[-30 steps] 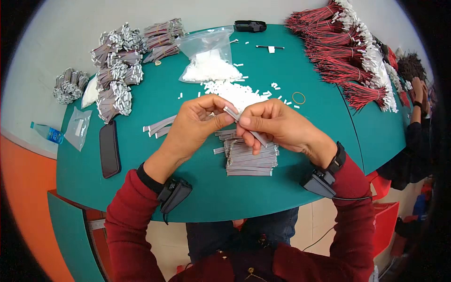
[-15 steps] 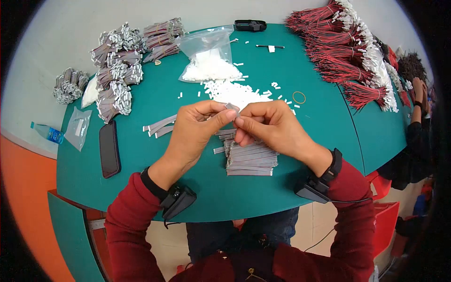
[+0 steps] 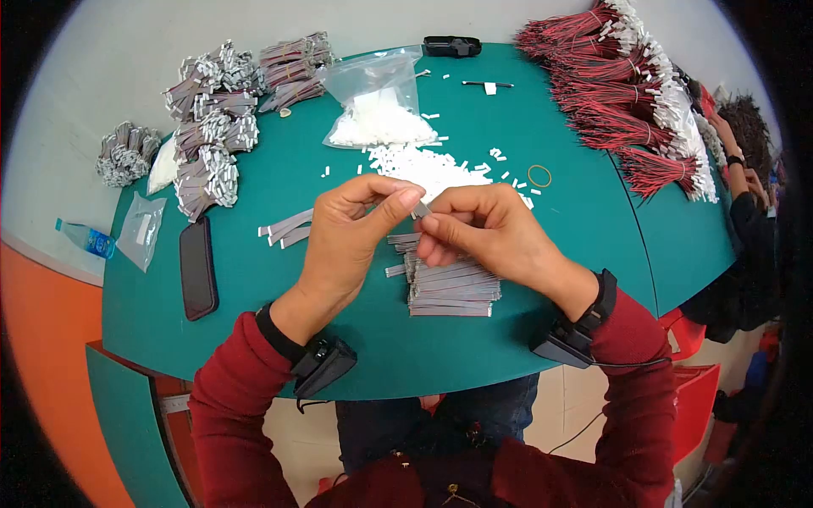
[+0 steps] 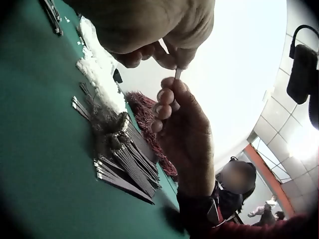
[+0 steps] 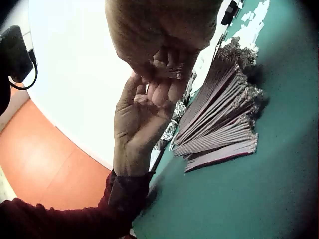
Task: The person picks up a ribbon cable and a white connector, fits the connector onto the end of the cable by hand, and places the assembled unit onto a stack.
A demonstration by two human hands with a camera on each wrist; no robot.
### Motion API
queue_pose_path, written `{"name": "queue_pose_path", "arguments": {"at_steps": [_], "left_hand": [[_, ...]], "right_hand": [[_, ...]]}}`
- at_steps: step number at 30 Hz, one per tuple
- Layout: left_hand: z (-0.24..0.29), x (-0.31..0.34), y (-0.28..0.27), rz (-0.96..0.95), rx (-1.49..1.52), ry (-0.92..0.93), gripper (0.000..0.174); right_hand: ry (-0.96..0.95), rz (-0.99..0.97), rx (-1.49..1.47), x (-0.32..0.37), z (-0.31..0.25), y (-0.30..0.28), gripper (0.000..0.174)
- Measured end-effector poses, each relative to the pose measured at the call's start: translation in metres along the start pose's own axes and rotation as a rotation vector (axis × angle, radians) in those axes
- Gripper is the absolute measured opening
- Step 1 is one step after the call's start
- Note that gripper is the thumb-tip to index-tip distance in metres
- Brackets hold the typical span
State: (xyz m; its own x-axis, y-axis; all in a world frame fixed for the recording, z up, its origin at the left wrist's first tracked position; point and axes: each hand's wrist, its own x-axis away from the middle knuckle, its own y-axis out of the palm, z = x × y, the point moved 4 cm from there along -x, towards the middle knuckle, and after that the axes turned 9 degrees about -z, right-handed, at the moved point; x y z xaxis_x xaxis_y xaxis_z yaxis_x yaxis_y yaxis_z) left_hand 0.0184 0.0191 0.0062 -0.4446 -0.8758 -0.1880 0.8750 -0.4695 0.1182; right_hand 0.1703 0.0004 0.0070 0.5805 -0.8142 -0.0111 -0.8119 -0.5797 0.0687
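Both hands meet above the green table, in front of a heap of small white pieces [image 3: 423, 169]. My left hand [image 3: 356, 224] pinches one end of a short grey flat cable [image 3: 424, 207] between thumb and fingers. The right hand [image 3: 491, 229] pinches the same cable from the other side, its other fingers curled. Whether a white piece sits on the cable's tip is hidden by the left fingers. Just below the hands lies a stack of grey flat cables [image 3: 453, 292], seen also in the right wrist view [image 5: 219, 144].
A bag of white pieces [image 3: 381, 123] stands behind the heap. Bundled grey cables [image 3: 207, 182], a phone [image 3: 198, 269] and a bottle [image 3: 85, 240] are at left. Red and black wire bundles [image 3: 610, 93] lie at right, near another person's arm [image 3: 730, 144]. Loose cables [image 3: 288, 229] lie beside the left hand.
The right fingers have curled in and the cable end that stuck out below them is no longer visible. The left fingertips have shifted slightly left. At far right, the other person's arms have moved.
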Motion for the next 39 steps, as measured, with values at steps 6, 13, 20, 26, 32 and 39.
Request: {"name": "queue_pose_path", "arguments": {"at_steps": [6,13,20,26,32,39], "left_hand": [[-0.002,0.002,0.010,-0.024,0.097,-0.056,0.017],[-0.003,0.000,0.007,-0.042,-0.015,-0.018,0.017],[-0.004,0.000,0.007,0.000,-0.152,0.029,0.015],[0.003,-0.014,-0.020,-0.003,-0.628,0.012,0.012],[0.002,-0.016,-0.042,-0.092,-1.232,0.080,0.009],[-0.010,-0.016,-0.042,-0.091,-1.207,-0.031,0.011]], "right_hand": [[-0.045,0.054,0.082,0.001,-0.006,-0.003,0.019],[-0.060,0.067,0.091,0.002,-0.004,-0.003,0.019],[-0.075,0.092,0.084,0.000,-0.003,-0.002,0.020],[-0.071,0.132,0.134,0.001,-0.005,-0.010,0.023],[-0.083,0.141,0.163,0.001,-0.006,-0.013,0.022],[-0.063,0.123,0.149,0.001,-0.006,-0.012,0.021]]}}
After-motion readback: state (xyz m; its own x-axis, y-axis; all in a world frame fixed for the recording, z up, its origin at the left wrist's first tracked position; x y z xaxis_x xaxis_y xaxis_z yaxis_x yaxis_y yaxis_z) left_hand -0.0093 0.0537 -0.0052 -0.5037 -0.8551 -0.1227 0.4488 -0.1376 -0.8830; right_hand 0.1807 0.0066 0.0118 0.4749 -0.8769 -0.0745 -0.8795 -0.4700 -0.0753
